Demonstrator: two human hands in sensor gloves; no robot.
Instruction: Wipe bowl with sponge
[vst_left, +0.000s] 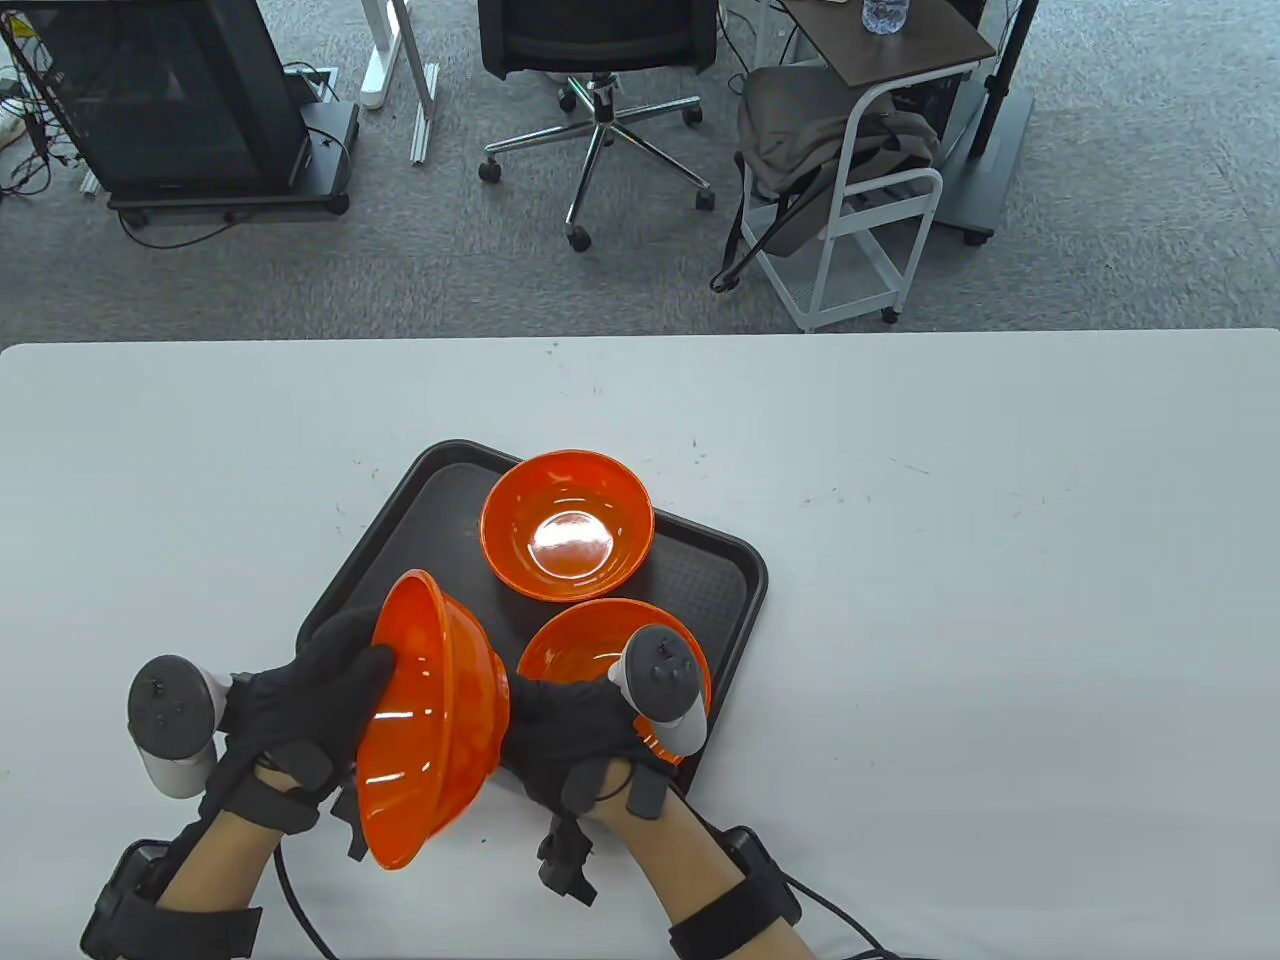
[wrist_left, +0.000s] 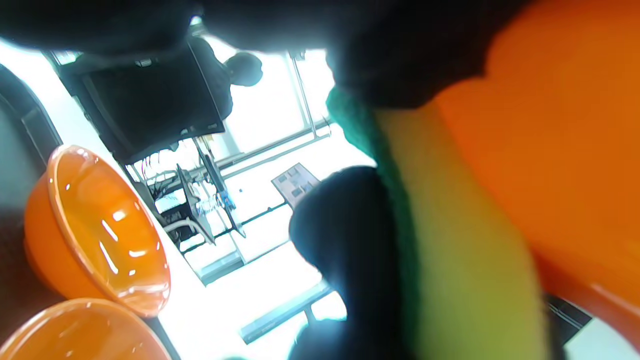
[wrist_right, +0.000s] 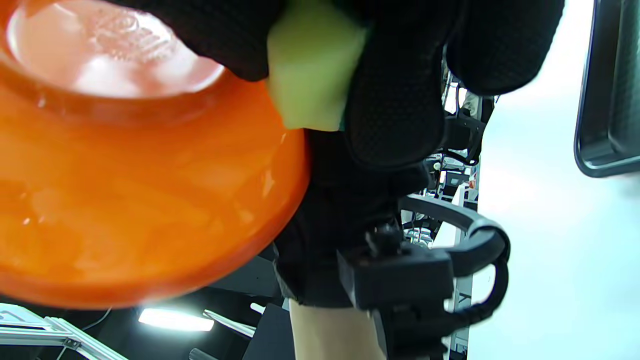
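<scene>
An orange bowl (vst_left: 430, 720) is held on edge above the near left corner of the black tray (vst_left: 720, 570), its opening facing left. My left hand (vst_left: 350, 665) grips a yellow sponge with a green back (wrist_left: 460, 240) and presses it against the bowl (wrist_left: 560, 140) at the rim. The sponge is hidden in the table view. My right hand (vst_left: 545, 715) holds the bowl from behind at its base. The right wrist view shows the bowl's underside (wrist_right: 140, 200) and a corner of the sponge (wrist_right: 310, 75) between gloved fingers.
Two more orange bowls stand upright on the tray, one at the back (vst_left: 567, 525) and one at the near right (vst_left: 575, 650), partly behind my right hand's tracker. The white table (vst_left: 1000, 600) stretches to the right.
</scene>
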